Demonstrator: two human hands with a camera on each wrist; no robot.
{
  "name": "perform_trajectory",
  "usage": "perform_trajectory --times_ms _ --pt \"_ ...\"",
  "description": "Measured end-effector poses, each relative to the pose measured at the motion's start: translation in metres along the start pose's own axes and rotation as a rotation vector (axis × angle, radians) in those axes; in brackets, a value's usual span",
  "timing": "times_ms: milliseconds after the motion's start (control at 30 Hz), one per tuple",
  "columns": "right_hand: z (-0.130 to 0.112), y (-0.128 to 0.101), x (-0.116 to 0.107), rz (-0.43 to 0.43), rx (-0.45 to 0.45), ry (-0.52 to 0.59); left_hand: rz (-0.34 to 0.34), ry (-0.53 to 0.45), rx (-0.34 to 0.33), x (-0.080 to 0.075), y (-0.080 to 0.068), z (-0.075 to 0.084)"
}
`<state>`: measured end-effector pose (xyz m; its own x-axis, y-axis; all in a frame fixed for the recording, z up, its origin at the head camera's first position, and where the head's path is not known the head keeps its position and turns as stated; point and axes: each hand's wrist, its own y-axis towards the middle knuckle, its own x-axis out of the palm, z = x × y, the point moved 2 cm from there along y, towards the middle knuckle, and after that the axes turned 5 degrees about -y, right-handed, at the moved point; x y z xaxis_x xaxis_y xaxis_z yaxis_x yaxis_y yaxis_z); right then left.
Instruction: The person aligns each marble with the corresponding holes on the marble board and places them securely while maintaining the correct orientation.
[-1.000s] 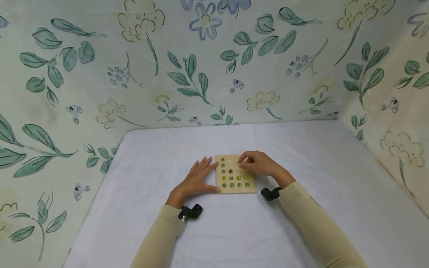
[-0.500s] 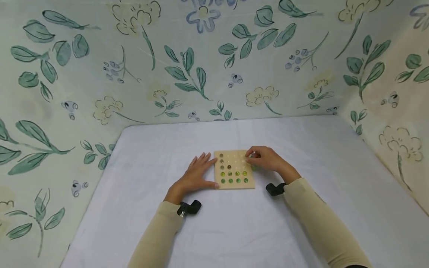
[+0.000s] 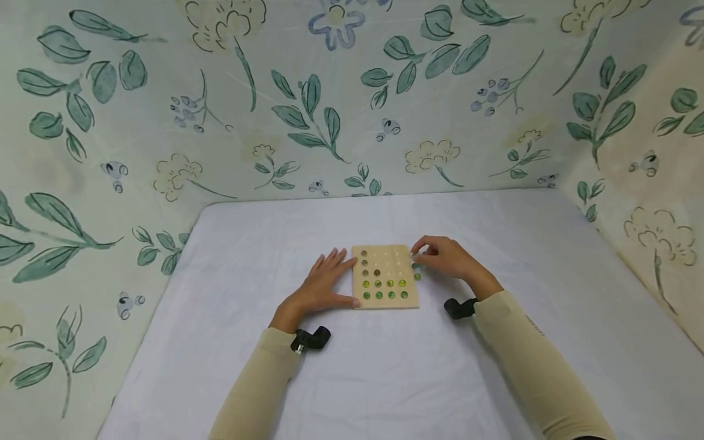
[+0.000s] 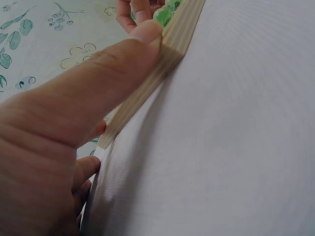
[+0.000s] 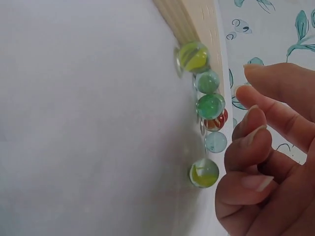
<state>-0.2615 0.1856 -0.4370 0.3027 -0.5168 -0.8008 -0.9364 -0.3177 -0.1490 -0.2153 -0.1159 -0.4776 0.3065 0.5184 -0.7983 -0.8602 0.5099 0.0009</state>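
Observation:
A square wooden board (image 3: 387, 260) with rows of small hollows lies on the table. Green and yellow glass marbles (image 3: 391, 283) fill its two near rows; several darker marbles sit toward its left side. My left hand (image 3: 321, 286) rests along the board's left edge, fingers spread. In the left wrist view the left thumb (image 4: 113, 66) presses on the board's corner. My right hand (image 3: 444, 256) hovers just off the board's right edge, thumb and forefinger apart with nothing between them. Beside it is a line of loose marbles (image 5: 210, 105), green, yellow, clear and red.
A white cloth (image 3: 352, 373) covers the table. Behind it hangs a wall of floral fabric (image 3: 330, 122), with another fabric side (image 3: 654, 183) at the right. Black wrist cameras (image 3: 311, 338) sit on both wrists.
My right hand has moved right, from over the board to beyond its right edge, uncovering the board's far right part and loose marbles. The left hand stays at the board; the head view has shifted slightly.

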Motion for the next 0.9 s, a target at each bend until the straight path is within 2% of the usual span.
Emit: perform_trajectory --times_ms 333,667,900 --pt "0.008 0.001 -0.003 0.003 0.041 0.016 -0.023 0.014 -0.023 0.002 0.0 -0.003" --pt "0.016 0.002 -0.003 0.019 0.06 0.018 -0.007 0.017 -0.018 0.002 0.002 -0.002" --pt "0.021 0.001 -0.005 0.017 0.036 0.032 -0.005 0.015 -0.011 0.002 0.003 -0.002"
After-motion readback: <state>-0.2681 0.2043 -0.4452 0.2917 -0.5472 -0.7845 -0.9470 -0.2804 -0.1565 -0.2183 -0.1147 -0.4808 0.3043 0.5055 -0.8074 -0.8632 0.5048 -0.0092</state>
